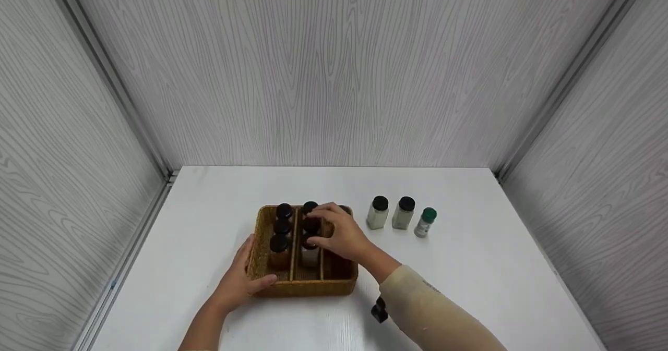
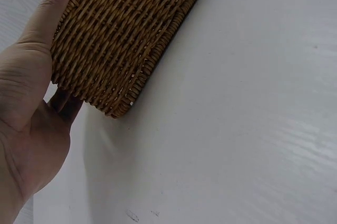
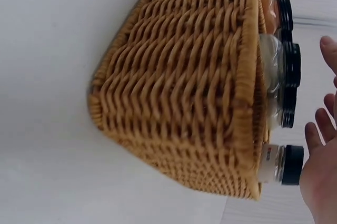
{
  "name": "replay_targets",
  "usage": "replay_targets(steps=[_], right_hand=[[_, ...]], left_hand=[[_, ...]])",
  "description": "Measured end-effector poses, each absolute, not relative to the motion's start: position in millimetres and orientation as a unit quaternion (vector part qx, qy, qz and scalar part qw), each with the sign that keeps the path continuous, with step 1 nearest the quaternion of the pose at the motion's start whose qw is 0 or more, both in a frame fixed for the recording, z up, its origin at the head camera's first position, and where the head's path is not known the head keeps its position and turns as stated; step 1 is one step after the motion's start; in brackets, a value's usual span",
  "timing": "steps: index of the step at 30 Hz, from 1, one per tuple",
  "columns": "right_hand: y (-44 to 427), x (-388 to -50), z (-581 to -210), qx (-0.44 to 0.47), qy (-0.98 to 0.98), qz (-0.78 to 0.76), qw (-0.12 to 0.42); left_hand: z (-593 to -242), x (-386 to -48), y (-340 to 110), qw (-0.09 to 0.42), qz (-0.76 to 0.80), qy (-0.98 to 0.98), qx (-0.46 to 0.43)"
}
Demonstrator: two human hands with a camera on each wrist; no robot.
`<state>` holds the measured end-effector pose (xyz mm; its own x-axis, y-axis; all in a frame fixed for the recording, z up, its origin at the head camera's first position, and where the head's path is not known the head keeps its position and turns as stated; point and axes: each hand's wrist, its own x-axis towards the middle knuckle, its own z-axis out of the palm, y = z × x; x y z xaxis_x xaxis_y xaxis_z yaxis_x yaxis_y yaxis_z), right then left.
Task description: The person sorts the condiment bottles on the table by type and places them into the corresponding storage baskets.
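A brown wicker basket (image 1: 313, 288) with three compartments stands on the white table. My left hand (image 1: 241, 283) grips its front left corner, with the thumb over the rim; the left wrist view shows the fingers against the woven wall (image 2: 116, 40). Black-capped spice jars (image 1: 279, 243) stand in a row in the left compartment, and more jars (image 1: 310, 257) fill the middle one. Above the middle row is my right hand (image 1: 342, 233), fingers spread. In the right wrist view a gap shows between its fingers and the black caps (image 3: 292, 65). Another jar (image 3: 292, 165) stands in the right compartment, at the back.
Right of the basket, two black-capped jars (image 1: 378, 213) (image 1: 403, 213) and a smaller green-capped bottle (image 1: 426, 222) stand on the table. A small black object (image 1: 379, 310) shows beside the right sleeve. Wood-grain panels (image 1: 334, 80) enclose the table at the back and sides.
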<state>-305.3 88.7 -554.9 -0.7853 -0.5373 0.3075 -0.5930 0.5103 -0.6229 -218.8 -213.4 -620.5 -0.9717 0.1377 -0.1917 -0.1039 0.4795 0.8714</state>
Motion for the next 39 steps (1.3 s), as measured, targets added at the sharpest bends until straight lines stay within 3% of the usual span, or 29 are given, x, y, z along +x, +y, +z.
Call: replay_targets(steps=[14, 25, 31, 39], right_hand=[[147.0, -331.6, -565.5, 0.199, -0.881, 0.421, 0.079], [185.5, -350.3, -571.4, 0.130, -0.902, 0.386, 0.142], [198.7, -354.4, -575.1, 0.100, -0.916, 0.367, 0.130], [203.0, -356.6, -581.1, 0.075, -0.922, 0.375, 0.064]], left_hand=[[-623.5, -219.1, -214.3, 0.113, 0.510, 0.853, 0.010], [-623.1, -218.6, -214.6, 0.114, 0.506, 0.855, 0.007], [-621.4, -218.3, -213.9, 0.119, 0.509, 0.853, 0.008], [-620.1, -218.8, -212.8, 0.121, 0.508, 0.853, 0.004]])
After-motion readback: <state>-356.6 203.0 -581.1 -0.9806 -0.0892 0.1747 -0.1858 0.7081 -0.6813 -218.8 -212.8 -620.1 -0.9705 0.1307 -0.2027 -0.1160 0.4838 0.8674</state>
